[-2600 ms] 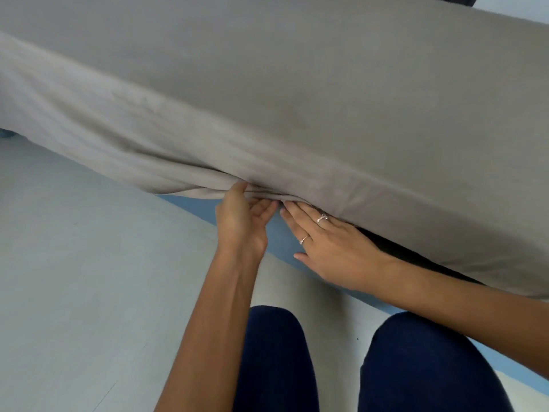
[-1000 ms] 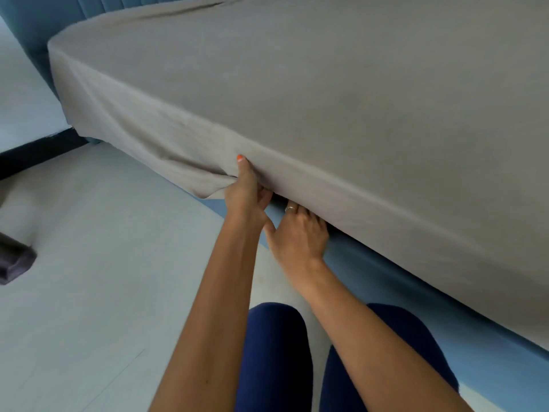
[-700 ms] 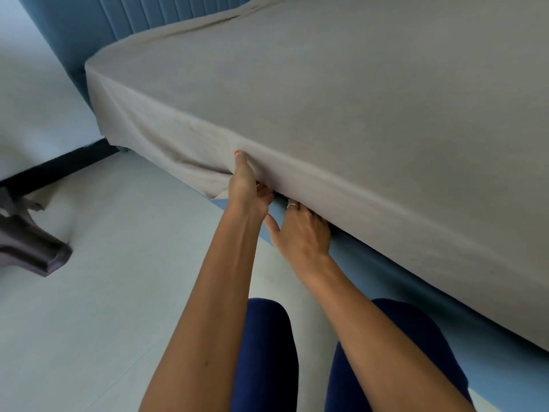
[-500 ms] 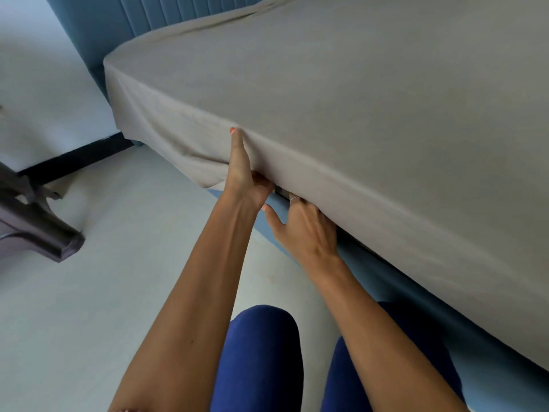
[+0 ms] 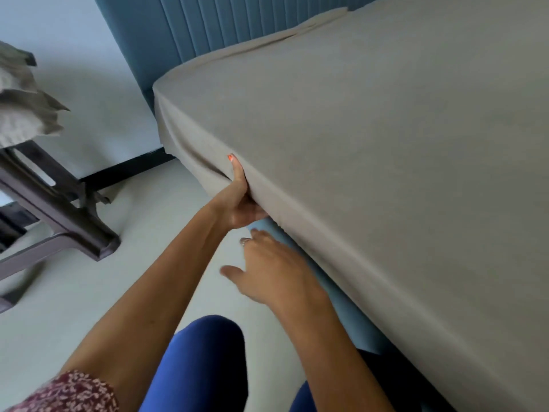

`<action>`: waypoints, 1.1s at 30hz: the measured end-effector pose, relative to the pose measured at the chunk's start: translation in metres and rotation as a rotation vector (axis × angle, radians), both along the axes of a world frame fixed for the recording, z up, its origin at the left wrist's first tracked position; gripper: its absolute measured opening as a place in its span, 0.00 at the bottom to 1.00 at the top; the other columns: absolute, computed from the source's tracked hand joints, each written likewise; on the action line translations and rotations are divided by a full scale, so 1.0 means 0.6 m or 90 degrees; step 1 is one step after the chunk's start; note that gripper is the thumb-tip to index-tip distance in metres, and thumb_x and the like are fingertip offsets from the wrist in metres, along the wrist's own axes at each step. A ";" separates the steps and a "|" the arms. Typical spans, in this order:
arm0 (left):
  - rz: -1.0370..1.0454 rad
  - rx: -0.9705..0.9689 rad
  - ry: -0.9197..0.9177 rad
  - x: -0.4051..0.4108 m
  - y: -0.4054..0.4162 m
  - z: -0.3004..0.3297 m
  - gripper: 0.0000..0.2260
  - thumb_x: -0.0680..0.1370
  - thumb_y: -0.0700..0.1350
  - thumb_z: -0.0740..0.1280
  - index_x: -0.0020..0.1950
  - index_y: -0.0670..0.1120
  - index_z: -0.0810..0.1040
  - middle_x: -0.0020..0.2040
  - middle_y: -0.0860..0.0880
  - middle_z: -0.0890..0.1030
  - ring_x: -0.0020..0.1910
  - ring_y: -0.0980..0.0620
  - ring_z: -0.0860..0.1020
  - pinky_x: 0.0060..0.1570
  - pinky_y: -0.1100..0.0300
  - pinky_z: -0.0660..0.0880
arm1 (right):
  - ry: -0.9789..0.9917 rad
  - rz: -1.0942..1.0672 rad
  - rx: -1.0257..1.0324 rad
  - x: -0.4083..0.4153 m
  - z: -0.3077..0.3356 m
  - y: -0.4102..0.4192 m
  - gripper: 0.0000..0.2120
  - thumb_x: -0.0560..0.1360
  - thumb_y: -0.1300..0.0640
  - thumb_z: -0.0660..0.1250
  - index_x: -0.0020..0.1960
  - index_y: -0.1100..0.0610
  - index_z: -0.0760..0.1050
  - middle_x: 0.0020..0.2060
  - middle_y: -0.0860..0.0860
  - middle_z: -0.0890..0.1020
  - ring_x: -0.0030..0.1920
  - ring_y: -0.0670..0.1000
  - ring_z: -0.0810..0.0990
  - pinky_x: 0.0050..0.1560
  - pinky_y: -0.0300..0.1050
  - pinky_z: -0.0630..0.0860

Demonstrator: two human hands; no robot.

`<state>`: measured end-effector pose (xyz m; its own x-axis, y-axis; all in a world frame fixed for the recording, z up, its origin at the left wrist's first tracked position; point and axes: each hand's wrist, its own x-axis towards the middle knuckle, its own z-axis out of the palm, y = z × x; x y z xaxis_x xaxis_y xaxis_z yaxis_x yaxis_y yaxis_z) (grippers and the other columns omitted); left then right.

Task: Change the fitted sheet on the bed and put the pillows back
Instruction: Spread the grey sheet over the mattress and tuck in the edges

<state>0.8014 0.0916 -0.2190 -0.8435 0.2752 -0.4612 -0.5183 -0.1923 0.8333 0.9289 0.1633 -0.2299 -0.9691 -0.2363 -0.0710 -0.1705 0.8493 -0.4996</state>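
A taupe fitted sheet (image 5: 371,138) covers the mattress and hangs down its near side, with folds toward the head corner. My left hand (image 5: 239,197) grips the sheet's lower edge at the side of the mattress, thumb pressed up on the fabric and fingers hidden under the hem. My right hand (image 5: 273,272) hovers just below it over the light blue bed frame (image 5: 347,310), fingers spread and holding nothing. No pillows are in view on the bed.
A blue padded headboard (image 5: 214,22) stands at the far end. At the left a dark wooden stand (image 5: 59,203) carries crumpled grey bedding (image 5: 20,111). Pale floor (image 5: 89,292) lies between it and the bed. My knees in blue trousers (image 5: 202,364) are below.
My right hand has come out from under the sheet edge and opened. My left hand has slid along the edge toward the headboard, still gripping it. The view has lifted.
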 end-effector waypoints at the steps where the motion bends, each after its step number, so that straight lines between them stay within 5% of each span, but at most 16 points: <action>1: 0.001 -0.078 -0.007 -0.004 -0.006 0.002 0.43 0.70 0.77 0.45 0.64 0.45 0.75 0.52 0.46 0.83 0.48 0.50 0.82 0.42 0.58 0.81 | -0.018 0.014 -0.034 -0.001 0.012 -0.004 0.29 0.79 0.41 0.59 0.73 0.56 0.63 0.72 0.54 0.66 0.71 0.55 0.66 0.65 0.50 0.66; 6: 0.022 -0.520 0.095 -0.029 -0.040 0.006 0.45 0.73 0.74 0.46 0.48 0.35 0.80 0.42 0.40 0.85 0.42 0.44 0.84 0.45 0.57 0.81 | -0.015 0.073 -0.044 -0.036 0.031 -0.016 0.23 0.81 0.44 0.58 0.70 0.56 0.67 0.64 0.55 0.74 0.62 0.56 0.75 0.55 0.49 0.71; 8: 0.022 -0.674 0.210 -0.044 -0.058 0.005 0.39 0.76 0.71 0.48 0.56 0.37 0.78 0.50 0.41 0.83 0.49 0.43 0.82 0.51 0.54 0.78 | 0.016 0.074 -0.062 -0.048 0.027 -0.018 0.22 0.81 0.44 0.57 0.69 0.56 0.68 0.62 0.54 0.76 0.60 0.55 0.76 0.53 0.47 0.71; 10: 0.028 -0.771 0.362 -0.070 -0.086 -0.004 0.35 0.78 0.66 0.53 0.72 0.39 0.65 0.68 0.40 0.72 0.67 0.42 0.71 0.65 0.51 0.66 | 0.062 0.076 -0.079 -0.058 0.026 -0.027 0.22 0.81 0.44 0.56 0.69 0.56 0.68 0.62 0.53 0.76 0.61 0.54 0.75 0.55 0.47 0.71; 12: 0.009 -0.780 0.545 -0.094 -0.111 -0.007 0.38 0.77 0.65 0.56 0.78 0.42 0.51 0.78 0.42 0.56 0.77 0.46 0.55 0.74 0.52 0.54 | 0.096 0.080 -0.060 -0.071 0.021 -0.036 0.21 0.81 0.45 0.56 0.68 0.57 0.70 0.63 0.53 0.75 0.63 0.54 0.73 0.61 0.49 0.70; 15: -0.051 -0.786 0.774 -0.134 -0.138 -0.023 0.38 0.76 0.69 0.51 0.79 0.49 0.51 0.79 0.45 0.51 0.78 0.47 0.48 0.76 0.51 0.48 | 0.151 0.064 0.003 -0.101 0.002 -0.043 0.21 0.80 0.46 0.58 0.66 0.58 0.73 0.66 0.55 0.74 0.68 0.56 0.68 0.69 0.53 0.64; 21: -0.147 -0.698 0.943 -0.188 -0.169 -0.039 0.27 0.79 0.63 0.52 0.76 0.54 0.60 0.77 0.52 0.60 0.77 0.50 0.53 0.74 0.41 0.51 | 0.253 0.000 0.162 -0.146 -0.044 -0.090 0.21 0.73 0.44 0.60 0.55 0.55 0.82 0.63 0.56 0.78 0.67 0.57 0.73 0.66 0.60 0.67; 33: -0.149 -0.640 1.270 -0.293 -0.202 -0.085 0.29 0.78 0.63 0.57 0.74 0.49 0.65 0.72 0.48 0.69 0.71 0.46 0.66 0.68 0.32 0.53 | 0.281 -0.188 0.338 -0.195 -0.084 -0.130 0.22 0.78 0.51 0.59 0.68 0.58 0.73 0.71 0.55 0.69 0.73 0.53 0.65 0.72 0.50 0.59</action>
